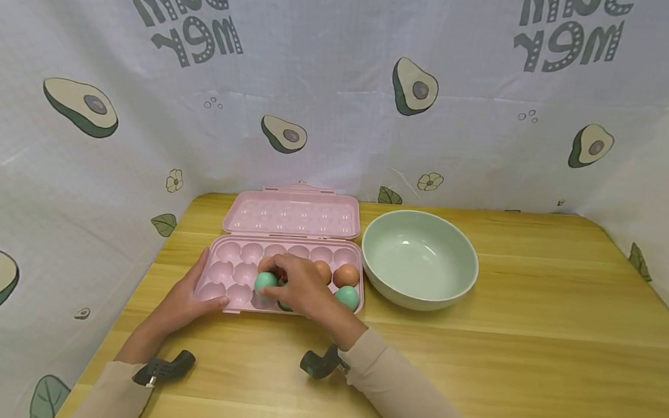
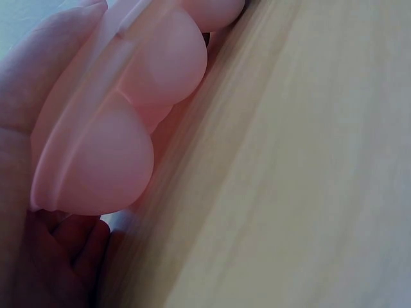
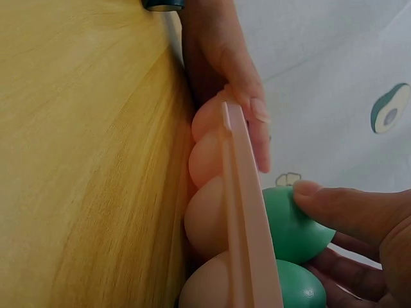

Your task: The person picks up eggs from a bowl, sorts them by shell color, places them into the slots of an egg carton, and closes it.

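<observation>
A pink egg tray point(image 1: 244, 273) lies on the table with its lid point(image 1: 292, 216) folded back. My left hand point(image 1: 182, 300) grips the tray's left end, thumb over the front rim and fingers curled low at its end in the left wrist view. Between thumb and fingers, my right hand point(image 1: 302, 287) pinches a green egg point(image 1: 265, 284) at a front-row cup. The right wrist view shows this egg point(image 3: 297, 224) standing above the rim, with another green egg point(image 3: 302, 285) beside it. Brown eggs point(image 1: 346, 276) fill middle-row cups, and a green egg point(image 1: 347, 297) sits at the front right corner.
A pale green bowl point(image 1: 419, 263) stands right beside the tray's right end, with nothing visible inside it. The wooden table point(image 1: 538, 333) stretches to the right. A white curtain point(image 1: 342, 117) printed with avocados hangs behind and at both sides.
</observation>
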Demonstrator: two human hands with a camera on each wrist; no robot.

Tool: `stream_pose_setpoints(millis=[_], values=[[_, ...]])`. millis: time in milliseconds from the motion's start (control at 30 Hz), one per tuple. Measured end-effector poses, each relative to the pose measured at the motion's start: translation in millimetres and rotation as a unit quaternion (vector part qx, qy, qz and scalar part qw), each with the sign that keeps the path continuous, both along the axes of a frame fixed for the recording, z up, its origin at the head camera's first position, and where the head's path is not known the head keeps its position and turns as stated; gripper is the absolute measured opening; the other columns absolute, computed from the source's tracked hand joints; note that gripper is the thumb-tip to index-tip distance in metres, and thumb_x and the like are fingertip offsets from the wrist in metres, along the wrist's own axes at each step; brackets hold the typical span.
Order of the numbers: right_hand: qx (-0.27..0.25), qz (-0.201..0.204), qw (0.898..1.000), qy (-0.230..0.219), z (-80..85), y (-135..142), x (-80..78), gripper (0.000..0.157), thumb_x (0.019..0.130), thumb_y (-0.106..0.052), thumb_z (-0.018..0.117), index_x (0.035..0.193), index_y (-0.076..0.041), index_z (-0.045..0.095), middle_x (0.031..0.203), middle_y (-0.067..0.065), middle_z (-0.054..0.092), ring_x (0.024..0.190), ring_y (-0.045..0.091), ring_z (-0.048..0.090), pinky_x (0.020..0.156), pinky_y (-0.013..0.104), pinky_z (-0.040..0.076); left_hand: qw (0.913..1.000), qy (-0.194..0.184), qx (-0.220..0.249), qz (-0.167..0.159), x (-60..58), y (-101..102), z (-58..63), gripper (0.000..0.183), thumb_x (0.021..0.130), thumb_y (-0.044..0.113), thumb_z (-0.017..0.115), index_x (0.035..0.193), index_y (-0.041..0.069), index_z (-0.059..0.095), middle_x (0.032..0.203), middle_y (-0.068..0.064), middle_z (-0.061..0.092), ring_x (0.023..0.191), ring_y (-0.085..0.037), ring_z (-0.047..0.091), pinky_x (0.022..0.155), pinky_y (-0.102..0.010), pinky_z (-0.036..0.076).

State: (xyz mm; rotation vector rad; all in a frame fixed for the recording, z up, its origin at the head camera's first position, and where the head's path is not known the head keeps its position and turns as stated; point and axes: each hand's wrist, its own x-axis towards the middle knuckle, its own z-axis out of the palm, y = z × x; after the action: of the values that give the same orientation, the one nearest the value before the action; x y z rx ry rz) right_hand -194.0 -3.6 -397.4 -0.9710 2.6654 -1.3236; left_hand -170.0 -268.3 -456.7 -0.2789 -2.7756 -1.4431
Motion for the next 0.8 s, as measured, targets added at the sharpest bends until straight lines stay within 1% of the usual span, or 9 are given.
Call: stream_pose_setpoints(millis=[300, 433, 600, 800], values=[[0.019, 0.000, 1.000, -0.001, -1.6, -2.6, 1.1, 0.023, 0.078, -0.017, 0.082, 0.096, -0.013, 0.069, 0.089, -0.003, 0.064, 0.083, 0.016, 0.059, 0.074, 0.021, 0.047, 1.0000, -0.007, 0.001, -0.003, 0.7, -1.9, 0.5, 0.112, 0.078, 0.030, 0.079, 0.156, 0.012, 0.002, 0.160, -0.017, 0.012, 0.143, -0.040, 0.016, 0.111, -0.061, 0.017], [0.025, 0.000, 1.000, 0.006, -2.1, -2.8, 1.6, 0.025, 0.078, -0.017, 0.082, 0.098, -0.012, 0.069, 0.089, -0.003, 0.064, 0.082, 0.015, 0.058, 0.074, 0.022, 0.047, 1.0000, -0.006, 0.000, -0.003, 0.8, -0.3, 1.6, 0.112, 0.077, 0.031, 0.079, 0.156, 0.010, 0.002, 0.160, -0.018, 0.012, 0.143, -0.040, 0.016, 0.111, -0.061, 0.017], [0.046, -0.005, 0.999, 0.015, -2.5, -3.8, 3.3, 0.027, 0.077, -0.019, 0.082, 0.100, -0.012, 0.069, 0.090, -0.003, 0.064, 0.084, 0.015, 0.058, 0.077, 0.023, 0.048, 1.0000, -0.008, -0.005, 0.001, 1.1, 1.6, 2.8, 0.112, 0.077, 0.031, 0.080, 0.156, 0.009, 0.003, 0.159, -0.019, 0.013, 0.143, -0.040, 0.017, 0.111, -0.061, 0.017], [0.058, -0.009, 0.998, 0.009, -1.2, -5.4, 5.0, 0.026, 0.077, -0.018, 0.082, 0.099, -0.014, 0.069, 0.089, -0.003, 0.063, 0.085, 0.013, 0.057, 0.077, 0.022, 0.047, 1.0000, -0.007, -0.001, 0.000, 1.7, 1.0, 3.2, 0.112, 0.077, 0.031, 0.079, 0.156, 0.009, 0.002, 0.159, -0.019, 0.012, 0.143, -0.041, 0.016, 0.111, -0.061, 0.016]])
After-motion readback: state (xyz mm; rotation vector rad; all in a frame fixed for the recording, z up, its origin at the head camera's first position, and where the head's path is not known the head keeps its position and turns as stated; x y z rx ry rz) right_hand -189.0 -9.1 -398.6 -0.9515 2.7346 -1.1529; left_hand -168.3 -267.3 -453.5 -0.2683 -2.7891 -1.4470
